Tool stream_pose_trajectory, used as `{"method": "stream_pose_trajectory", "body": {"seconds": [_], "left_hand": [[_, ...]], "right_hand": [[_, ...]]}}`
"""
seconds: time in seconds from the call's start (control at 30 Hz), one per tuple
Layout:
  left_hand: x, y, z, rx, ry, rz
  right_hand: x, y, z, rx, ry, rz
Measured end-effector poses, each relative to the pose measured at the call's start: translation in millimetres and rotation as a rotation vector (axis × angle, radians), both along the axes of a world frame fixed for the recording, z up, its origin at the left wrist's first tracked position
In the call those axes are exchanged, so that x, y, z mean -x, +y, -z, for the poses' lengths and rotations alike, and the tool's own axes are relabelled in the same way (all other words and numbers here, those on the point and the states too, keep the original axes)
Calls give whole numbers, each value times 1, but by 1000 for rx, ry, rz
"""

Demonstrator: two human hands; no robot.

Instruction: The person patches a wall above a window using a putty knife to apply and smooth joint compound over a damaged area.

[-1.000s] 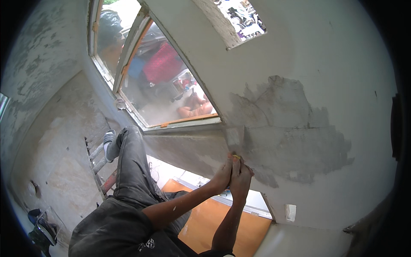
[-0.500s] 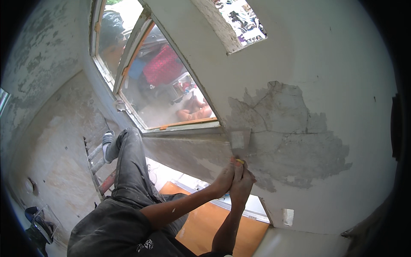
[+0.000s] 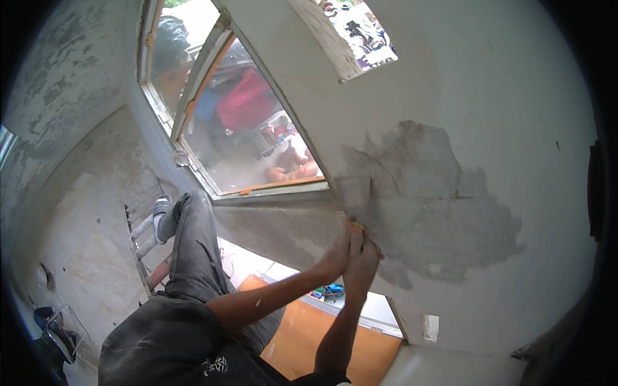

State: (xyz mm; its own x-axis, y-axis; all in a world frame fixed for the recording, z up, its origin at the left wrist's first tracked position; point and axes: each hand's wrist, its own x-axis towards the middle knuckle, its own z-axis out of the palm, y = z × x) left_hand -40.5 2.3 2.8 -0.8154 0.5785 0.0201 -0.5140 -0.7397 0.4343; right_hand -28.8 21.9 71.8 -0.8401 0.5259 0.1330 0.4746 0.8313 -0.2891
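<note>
My left hand (image 3: 337,254) and my right hand (image 3: 362,260) are closed together around the short yellow handle of a wide putty knife (image 3: 354,196). The blade's flat face is against a grey, cracked patch (image 3: 438,199) on the pale wall, just right of the lower corner of a wooden-framed window (image 3: 261,187). The fingers hide most of the handle. My bent leg (image 3: 193,238) in dusty dark trousers reaches left, its sandalled foot (image 3: 161,209) by some metal rungs (image 3: 145,244).
Through the window show a red cloth (image 3: 241,103) and part of a person (image 3: 296,170). A small opening (image 3: 373,38) pierces the upper wall. An orange board (image 3: 367,354) lies below my arms, under a ledge (image 3: 270,219). A square hole (image 3: 430,328) sits lower right.
My hands and the putty knife dipped slightly half a second ago and are now higher and a little further left, toward the window corner. The rest has barely shifted.
</note>
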Motion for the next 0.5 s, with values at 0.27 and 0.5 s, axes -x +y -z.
{"method": "stream_pose_trajectory", "body": {"seconds": [0.27, 0.5], "left_hand": [[11, -25, -8, 5, 173, -41], [8, -21, -14, -383, -224, 148]], "right_hand": [[4, -13, -5, 40, 19, -24], [9, -23, -18, -44, -122, -3]]}}
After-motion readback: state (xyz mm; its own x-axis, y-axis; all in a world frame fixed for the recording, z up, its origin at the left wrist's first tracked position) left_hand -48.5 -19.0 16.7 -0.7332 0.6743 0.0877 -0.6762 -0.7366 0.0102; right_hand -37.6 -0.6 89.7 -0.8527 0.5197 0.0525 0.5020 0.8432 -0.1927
